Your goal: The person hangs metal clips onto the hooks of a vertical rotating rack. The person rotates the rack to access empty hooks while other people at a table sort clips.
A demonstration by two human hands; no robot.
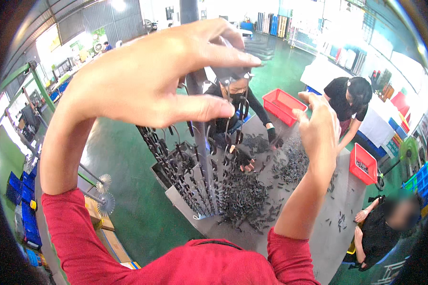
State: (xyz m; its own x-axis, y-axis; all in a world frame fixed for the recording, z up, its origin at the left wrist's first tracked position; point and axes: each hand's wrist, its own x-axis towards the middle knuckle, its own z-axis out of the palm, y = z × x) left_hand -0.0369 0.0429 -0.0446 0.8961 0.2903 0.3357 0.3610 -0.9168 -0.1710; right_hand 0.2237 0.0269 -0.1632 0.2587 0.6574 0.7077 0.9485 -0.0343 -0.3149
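Observation:
My left hand (pixel 152 71) is raised high in front of me, its thumb and fingers apart and curved. Beneath and beyond it are hanging strings of small dark hooked pieces (pixel 173 173) around an upright grey pole (pixel 203 156). A dark blurred shape shows just past the fingertips; I cannot make out what it is. My right hand (pixel 321 130) is lifted over the table on the right, fingers apart, with nothing visible in it. Below lies a heap of small black parts (pixel 245 199) on the grey table (pixel 318 228), beside a looser greyish pile (pixel 292 164).
A person in black (pixel 259 104) reaches over the table's far side. Two more people, one at the far right (pixel 349 97) and one at near right (pixel 383 237), sit or stand by it. Red baskets (pixel 267 104) (pixel 373 167) rest at its edge. Cardboard boxes (pixel 110 240) lie at left.

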